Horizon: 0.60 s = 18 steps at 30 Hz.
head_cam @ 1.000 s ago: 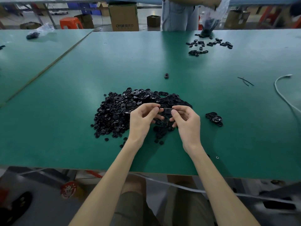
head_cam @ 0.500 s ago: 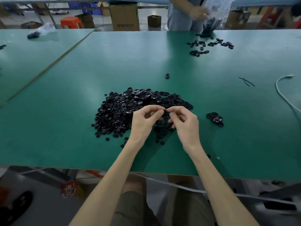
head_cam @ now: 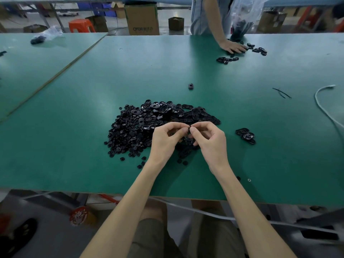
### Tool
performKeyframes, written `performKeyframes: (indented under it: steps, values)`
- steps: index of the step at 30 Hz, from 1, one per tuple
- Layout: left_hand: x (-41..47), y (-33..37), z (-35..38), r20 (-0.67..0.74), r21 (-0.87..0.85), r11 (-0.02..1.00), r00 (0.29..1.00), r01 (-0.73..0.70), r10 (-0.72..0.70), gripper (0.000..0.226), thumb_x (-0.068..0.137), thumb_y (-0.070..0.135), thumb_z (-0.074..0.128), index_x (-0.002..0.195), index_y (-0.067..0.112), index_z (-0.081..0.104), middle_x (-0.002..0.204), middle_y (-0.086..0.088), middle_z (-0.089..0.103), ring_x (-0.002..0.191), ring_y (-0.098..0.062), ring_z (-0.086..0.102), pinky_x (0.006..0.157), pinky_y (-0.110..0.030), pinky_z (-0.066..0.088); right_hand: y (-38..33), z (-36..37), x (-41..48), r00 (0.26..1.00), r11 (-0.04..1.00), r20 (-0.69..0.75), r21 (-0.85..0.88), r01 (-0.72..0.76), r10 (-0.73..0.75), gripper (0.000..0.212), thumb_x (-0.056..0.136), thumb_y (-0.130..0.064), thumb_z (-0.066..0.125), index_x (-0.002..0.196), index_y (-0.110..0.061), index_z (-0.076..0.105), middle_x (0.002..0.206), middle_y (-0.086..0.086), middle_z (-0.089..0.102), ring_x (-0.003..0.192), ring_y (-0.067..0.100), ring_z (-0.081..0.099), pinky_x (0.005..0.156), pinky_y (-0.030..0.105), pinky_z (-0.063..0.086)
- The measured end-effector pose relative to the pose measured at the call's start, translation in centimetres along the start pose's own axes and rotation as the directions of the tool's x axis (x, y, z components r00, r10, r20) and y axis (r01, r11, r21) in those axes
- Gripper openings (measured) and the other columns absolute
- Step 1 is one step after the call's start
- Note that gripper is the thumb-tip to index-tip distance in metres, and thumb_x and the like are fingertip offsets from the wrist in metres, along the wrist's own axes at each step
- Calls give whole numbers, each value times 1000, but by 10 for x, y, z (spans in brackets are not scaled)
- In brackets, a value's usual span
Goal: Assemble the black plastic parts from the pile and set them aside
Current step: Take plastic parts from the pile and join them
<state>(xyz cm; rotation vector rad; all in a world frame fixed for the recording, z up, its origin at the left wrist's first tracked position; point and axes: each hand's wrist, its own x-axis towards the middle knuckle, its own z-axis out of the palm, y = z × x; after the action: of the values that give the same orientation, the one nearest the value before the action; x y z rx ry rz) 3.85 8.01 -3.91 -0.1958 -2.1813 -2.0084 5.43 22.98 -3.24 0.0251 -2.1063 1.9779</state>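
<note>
Fingertips (head_cam: 184, 130) of both hands curl together, pinching 1 small black part (head_cam: 189, 127), mostly hidden. The left hand (head_cam: 165, 141) and right hand (head_cam: 212, 143) hover over the pile's (head_cam: 141, 125) near edge. Finished pieces (head_cam: 245, 135) lie apart to its right on the table (head_cam: 74, 146).

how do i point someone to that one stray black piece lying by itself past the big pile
On the large green table, find the big heap of black plastic parts near its middle. Look beyond the heap's far edge: the single small black plastic piece lies there. It sits alone on bare green, touching nothing, unlike the clustered parts elsewhere.
</note>
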Motion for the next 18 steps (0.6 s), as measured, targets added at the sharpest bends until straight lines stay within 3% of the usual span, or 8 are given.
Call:
performKeyframes:
  steps: [5, 11, 15, 18]
  values:
    - [-2, 3, -1, -8, -51, 999, 1000, 4, -4, 10, 93, 9, 75, 101, 8, 79, 89, -4, 80, 84, -21, 78, 79, -27, 61, 0, 1, 0, 1000, 997, 9, -80, 22, -21, 6, 97, -16, 73, 92, -19, 73, 85, -4, 76, 63, 6, 64, 62, 17, 51]
    - [-2, 4, -1, 4, -73, 997, 1000, -23, 23, 13, 95, 5, 72, 106, 8, 77, 92, -6, 79, 82, -22, 76, 79, -29, 61, 3, 2, 0, 1000, 990, -24, -144, 15, -18, 4, 99, -20, 70, 95, -20, 71, 90, 2, 76, 75, 17, 70, 70, 29, 58]
    - [-3, 5, -1, 3, -124, 992, 1000, -10, 10, 22, 96, 4, 70, 117, 10, 74, 92, -9, 79, 82, -25, 78, 79, -28, 61, 3, 2, 0, 998, 988, -62, -152, 6, -16, 7, 99, -20, 69, 93, -18, 69, 86, 3, 74, 69, 15, 68, 63, 16, 51]
    - [-2, 4, -1, 21, -115, 993, 1000, -3, 6, 20, 97, 4, 69, 115, 8, 75, 92, -8, 80, 83, -25, 78, 79, -29, 62, 4, 1, 1, 997, 991, -76, -134, -17, 7, 7, 99, -20, 70, 94, -15, 69, 89, 5, 74, 71, 15, 70, 63, 14, 50]
